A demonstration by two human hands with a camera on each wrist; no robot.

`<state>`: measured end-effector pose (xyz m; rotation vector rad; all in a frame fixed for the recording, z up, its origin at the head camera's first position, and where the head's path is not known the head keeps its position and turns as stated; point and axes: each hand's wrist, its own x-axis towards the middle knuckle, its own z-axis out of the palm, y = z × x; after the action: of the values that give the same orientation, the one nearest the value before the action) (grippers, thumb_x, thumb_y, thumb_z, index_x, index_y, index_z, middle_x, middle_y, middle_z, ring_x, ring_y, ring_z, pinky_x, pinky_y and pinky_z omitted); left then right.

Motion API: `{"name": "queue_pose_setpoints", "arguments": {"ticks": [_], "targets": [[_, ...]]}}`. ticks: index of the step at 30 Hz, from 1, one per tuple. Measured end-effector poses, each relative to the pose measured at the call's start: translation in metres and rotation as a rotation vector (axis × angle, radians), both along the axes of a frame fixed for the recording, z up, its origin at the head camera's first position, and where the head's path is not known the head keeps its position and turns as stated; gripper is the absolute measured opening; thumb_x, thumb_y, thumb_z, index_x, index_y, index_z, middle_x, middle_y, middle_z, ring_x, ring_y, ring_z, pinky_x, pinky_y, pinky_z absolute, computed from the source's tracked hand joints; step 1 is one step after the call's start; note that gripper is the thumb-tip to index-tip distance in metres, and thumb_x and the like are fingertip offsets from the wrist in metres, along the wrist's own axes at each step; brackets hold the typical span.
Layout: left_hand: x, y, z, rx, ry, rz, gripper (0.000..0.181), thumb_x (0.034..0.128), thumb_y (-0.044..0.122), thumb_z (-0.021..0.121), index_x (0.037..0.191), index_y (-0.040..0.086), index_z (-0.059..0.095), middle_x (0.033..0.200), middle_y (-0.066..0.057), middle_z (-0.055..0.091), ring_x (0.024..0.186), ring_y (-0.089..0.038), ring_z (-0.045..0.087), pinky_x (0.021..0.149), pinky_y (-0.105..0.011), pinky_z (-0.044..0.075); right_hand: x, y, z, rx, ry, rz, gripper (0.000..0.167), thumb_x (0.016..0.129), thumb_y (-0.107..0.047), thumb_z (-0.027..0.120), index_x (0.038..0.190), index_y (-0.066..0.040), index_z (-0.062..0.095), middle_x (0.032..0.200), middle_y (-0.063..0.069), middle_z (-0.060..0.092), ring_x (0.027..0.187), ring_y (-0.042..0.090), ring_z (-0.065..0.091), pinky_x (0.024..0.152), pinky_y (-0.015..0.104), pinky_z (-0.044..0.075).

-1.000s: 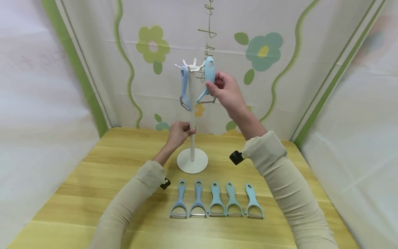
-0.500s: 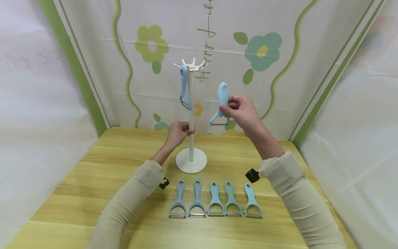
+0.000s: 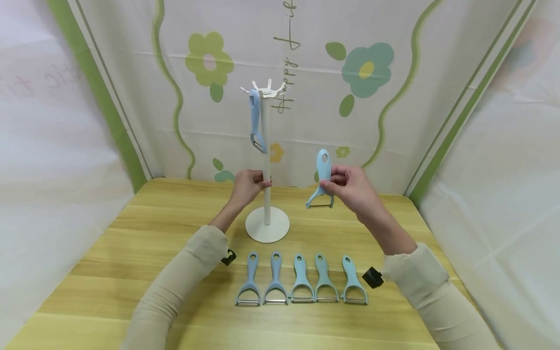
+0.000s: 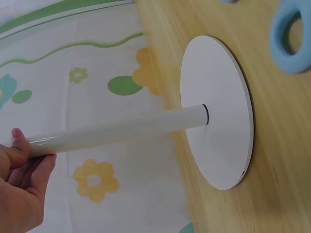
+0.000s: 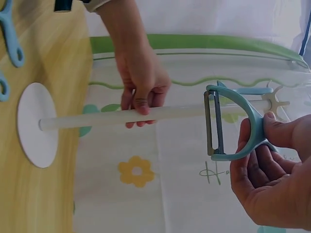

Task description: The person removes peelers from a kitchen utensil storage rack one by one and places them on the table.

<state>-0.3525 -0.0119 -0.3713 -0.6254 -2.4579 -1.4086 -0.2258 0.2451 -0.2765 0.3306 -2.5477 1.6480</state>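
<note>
My left hand (image 3: 247,187) grips the pole of a white stand (image 3: 267,211), thumb and fingers about it. The stand is upright on its round base. A blue peeler (image 3: 255,116) hangs by its handle hole at the stand's hooked top, on the left side. To the right of the pole, above the table, my right hand (image 3: 356,189) pinches a light blue peeler (image 3: 323,167) with the handle up and the blade down. In the right wrist view that peeler's blade (image 5: 214,124) faces the camera, and the fingers (image 5: 243,172) hold it near the neck.
Several blue and teal peelers (image 3: 302,279) lie in a row on the wooden table (image 3: 109,272), in front of the stand, handles pointing away. A wider gap parts the rightmost one from its neighbour. A patterned cloth (image 3: 306,116) hangs behind the table.
My right hand has brought the light blue peeler away from the stand's top, down and to the right. The left hand keeps its hold on the pole; the view has shifted slightly.
</note>
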Motion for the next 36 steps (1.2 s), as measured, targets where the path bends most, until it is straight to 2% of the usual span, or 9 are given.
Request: {"name": "queue_pose_setpoints", "arguments": {"ticks": [11,19,29,36], "targets": [[-0.001,-0.001,-0.002,0.012,-0.015,-0.004,0.015,0.0887,0.001,0.072,0.102,-0.005,0.075,0.097,-0.021,0.076,0.09,-0.031,0.076,0.076,-0.034,0.063,0.024,0.018,-0.035,0.048,-0.063,-0.026,0.024,0.097,-0.006,0.064,0.115,0.01,0.062,0.096,0.01,0.073,0.082,0.003,0.069,0.078,0.018,0.058],[0.0,-0.001,-0.001,-0.01,0.005,0.006,0.014,0.0885,0.005,0.074,0.1,-0.004,0.076,0.095,-0.02,0.076,0.089,-0.031,0.076,0.074,-0.037,0.064,0.043,0.042,-0.056,0.082,-0.098,-0.044,0.022,0.097,-0.007,0.064,0.112,0.009,0.063,0.093,0.009,0.074,0.08,0.003,0.068,0.075,0.019,0.057],[0.0,-0.001,-0.002,-0.008,-0.012,0.011,0.015,0.0883,0.003,0.074,0.101,-0.005,0.075,0.097,-0.02,0.076,0.09,-0.031,0.076,0.076,-0.036,0.063,0.062,0.068,-0.087,0.129,-0.187,-0.08,0.027,0.098,-0.009,0.064,0.116,0.01,0.061,0.096,0.008,0.073,0.082,0.003,0.068,0.075,0.019,0.057],[-0.001,0.0,-0.001,-0.016,0.012,0.005,0.014,0.088,0.004,0.074,0.099,-0.005,0.076,0.096,-0.02,0.076,0.09,-0.031,0.076,0.077,-0.038,0.063,0.073,0.089,-0.113,0.137,-0.247,-0.09,0.031,0.098,-0.01,0.063,0.119,0.013,0.059,0.097,0.01,0.074,0.082,0.004,0.068,0.074,0.021,0.058]]}}
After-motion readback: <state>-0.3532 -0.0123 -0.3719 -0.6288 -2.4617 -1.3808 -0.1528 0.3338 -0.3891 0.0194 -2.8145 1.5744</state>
